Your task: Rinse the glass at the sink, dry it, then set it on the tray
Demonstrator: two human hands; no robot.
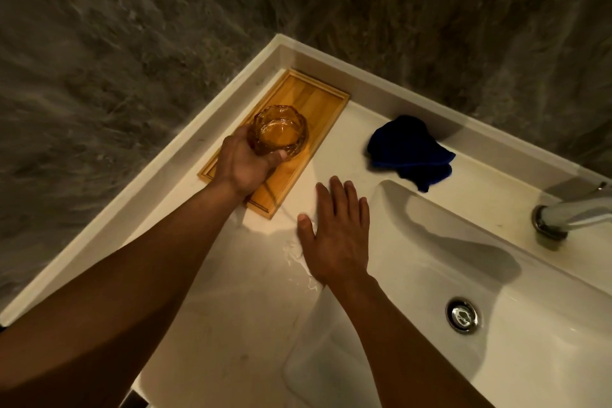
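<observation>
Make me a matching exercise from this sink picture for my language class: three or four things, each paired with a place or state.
Things:
1. glass
2. cloth
3. right hand
4. tray

Places or states:
A. crumpled beside the basin
B. in the counter's corner by the wall
C. gripped by the left hand
D. flat and empty over the counter

Pairs: 1-C, 2-A, 3-D, 4-B

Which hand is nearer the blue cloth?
Right. The right hand lies flat on the counter beside the basin, below-left of the blue cloth. The left hand is farther left, wrapped around the amber glass over the wooden tray.
</observation>
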